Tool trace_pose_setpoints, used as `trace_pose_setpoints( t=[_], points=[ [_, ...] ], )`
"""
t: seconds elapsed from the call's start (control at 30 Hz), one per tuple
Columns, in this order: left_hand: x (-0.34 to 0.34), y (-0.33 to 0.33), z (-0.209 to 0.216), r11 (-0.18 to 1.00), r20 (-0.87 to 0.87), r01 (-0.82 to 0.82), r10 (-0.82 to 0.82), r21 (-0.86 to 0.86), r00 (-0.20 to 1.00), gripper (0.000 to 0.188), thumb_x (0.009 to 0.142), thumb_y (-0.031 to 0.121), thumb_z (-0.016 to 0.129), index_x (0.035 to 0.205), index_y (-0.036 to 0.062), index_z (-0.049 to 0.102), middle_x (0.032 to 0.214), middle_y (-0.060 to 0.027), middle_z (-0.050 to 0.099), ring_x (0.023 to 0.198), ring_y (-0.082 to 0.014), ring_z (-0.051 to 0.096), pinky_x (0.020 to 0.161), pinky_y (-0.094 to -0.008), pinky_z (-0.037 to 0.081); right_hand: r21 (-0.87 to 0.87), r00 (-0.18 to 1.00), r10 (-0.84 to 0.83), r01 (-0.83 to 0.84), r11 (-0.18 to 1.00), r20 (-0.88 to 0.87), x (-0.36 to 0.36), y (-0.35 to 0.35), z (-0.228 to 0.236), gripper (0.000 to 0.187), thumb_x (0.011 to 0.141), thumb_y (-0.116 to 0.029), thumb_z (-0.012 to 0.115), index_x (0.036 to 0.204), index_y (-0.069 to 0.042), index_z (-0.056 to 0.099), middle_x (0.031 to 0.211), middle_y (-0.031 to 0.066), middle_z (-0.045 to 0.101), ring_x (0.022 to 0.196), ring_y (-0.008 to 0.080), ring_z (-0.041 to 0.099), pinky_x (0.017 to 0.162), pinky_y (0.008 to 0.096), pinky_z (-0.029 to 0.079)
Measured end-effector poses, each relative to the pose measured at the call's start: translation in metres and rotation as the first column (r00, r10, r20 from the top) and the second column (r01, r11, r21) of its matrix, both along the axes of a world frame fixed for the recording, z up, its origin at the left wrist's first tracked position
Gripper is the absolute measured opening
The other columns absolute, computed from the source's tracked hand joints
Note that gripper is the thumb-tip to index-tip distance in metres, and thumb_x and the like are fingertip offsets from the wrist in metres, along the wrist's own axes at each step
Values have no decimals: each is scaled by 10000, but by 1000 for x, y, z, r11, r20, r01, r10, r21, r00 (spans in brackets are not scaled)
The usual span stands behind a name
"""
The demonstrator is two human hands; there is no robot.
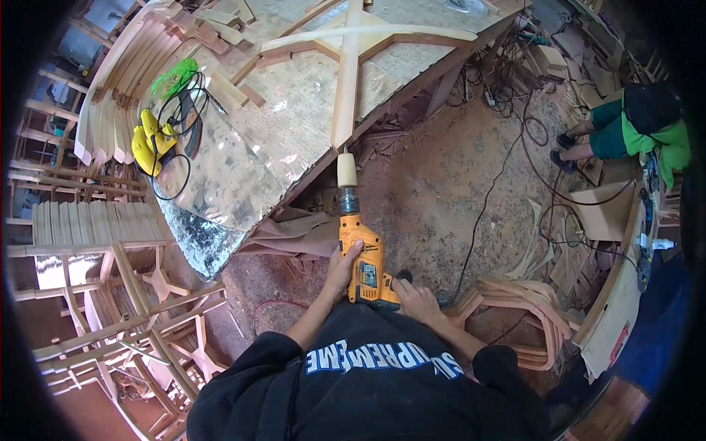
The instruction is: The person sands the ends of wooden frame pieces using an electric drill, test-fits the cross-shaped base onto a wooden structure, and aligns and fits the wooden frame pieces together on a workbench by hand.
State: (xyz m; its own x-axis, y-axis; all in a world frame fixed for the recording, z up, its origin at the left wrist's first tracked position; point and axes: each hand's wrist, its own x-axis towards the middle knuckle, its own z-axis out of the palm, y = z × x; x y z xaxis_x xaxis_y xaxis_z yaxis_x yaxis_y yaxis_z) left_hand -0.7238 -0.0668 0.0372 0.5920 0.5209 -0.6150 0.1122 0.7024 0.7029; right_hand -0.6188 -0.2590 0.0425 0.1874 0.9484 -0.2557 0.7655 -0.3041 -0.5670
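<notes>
A yellow-orange corded power drill (371, 253) points away from me, its back end against my dark sweatshirt. My left hand (343, 266) is closed around the side of the drill body. My right hand (417, 300) is wrapped round its handle, with those fingers partly hidden. A pale wooden cylinder (346, 170) sits in front of the chuck (349, 202). From it a thin bit reaches the near end of a straight wooden leg (346, 99). That leg belongs to a cross-shaped wooden frame lying on the worktable (287, 140), and its end sticks out at the table's edge.
A yellow power tool (149, 143) with a black cord lies on the table's left, beside stacked curved wooden parts (121, 81). Curved wooden frames (533, 316) stand on the floor at right. Cables and a hose (526, 132) cross the floor. Another person (625, 132) is at far right.
</notes>
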Motion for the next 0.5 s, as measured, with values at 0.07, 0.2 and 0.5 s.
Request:
trace_pose_setpoints(
  t=[0.07,0.2,0.5],
  points=[
    [-2,2,-2,1000,2,-1,1,-4,1000,413,910,334,652,1144,16,530,957,-59,634,821,-143,636,721,-288,532,-4,1000,-8,8,1000,-6,-3,3,0,633,715,-383,758,1164,-35,479,948,138,571,765,342,674,625,430,546],
    [-5,7,-6,1000,14,15,-15,-12,1000,379,917,306,647,1137,21,533,954,-56,634,825,-140,636,719,-287,532,27,999,-38,38,999,-1,-11,1,-2,644,744,-435,719,1192,-39,478,981,138,582,773,343,674,647,435,547],
    [-4,4,-3,1000,36,-6,6,20,999,342,925,272,641,1123,13,538,959,-60,640,815,-136,637,714,-285,530,16,999,-38,38,999,11,-10,-1,-7,650,728,-411,726,1208,-41,492,950,120,600,770,321,680,676,424,551]
  ],
)
